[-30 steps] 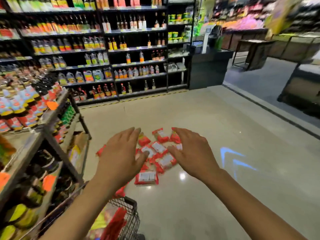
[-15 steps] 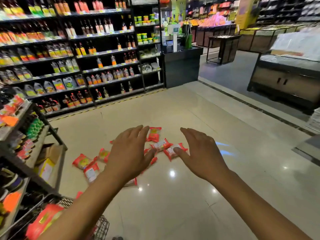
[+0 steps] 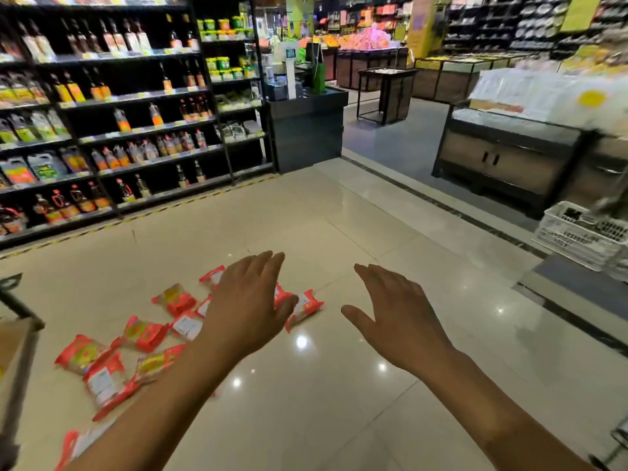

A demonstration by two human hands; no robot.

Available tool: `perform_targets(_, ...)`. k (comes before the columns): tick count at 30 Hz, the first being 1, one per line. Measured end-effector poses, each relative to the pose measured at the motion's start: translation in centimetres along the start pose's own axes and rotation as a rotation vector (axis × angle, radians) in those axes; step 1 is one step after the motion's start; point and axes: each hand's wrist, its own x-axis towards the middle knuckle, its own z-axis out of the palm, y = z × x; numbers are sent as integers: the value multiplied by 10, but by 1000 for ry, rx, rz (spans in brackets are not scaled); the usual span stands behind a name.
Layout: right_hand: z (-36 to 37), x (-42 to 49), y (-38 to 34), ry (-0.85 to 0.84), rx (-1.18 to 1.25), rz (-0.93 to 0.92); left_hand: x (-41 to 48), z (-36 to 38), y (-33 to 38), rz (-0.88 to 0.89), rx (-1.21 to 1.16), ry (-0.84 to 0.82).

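Several red snack packets point(image 3: 142, 334) lie scattered on the shiny tiled shop floor point(image 3: 323, 402), left of centre. My left hand point(image 3: 248, 304) hovers palm down in front of the packets with straight fingers, holding nothing and hiding a few of them. My right hand point(image 3: 397, 314) is stretched out beside it over bare floor, fingers spread, also holding nothing. One packet point(image 3: 304, 309) shows between the two hands.
Dark shelves of bottles point(image 3: 119, 124) line the far left. A black counter point(image 3: 306, 127) stands at the aisle's end. A cabinet point(image 3: 503, 164) and a white plastic crate point(image 3: 577, 232) are at the right. A shelf edge point(image 3: 17, 334) juts in at the left.
The view has swung to the right, so the packets, the near shelf and the cart slid left and the cart left the frame. Both hands stay stretched out and hold nothing.
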Motion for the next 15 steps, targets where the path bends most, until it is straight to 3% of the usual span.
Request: perform_targets(15,-24,203,122,-25,-46,66,253,81,36,74,-93,-66)
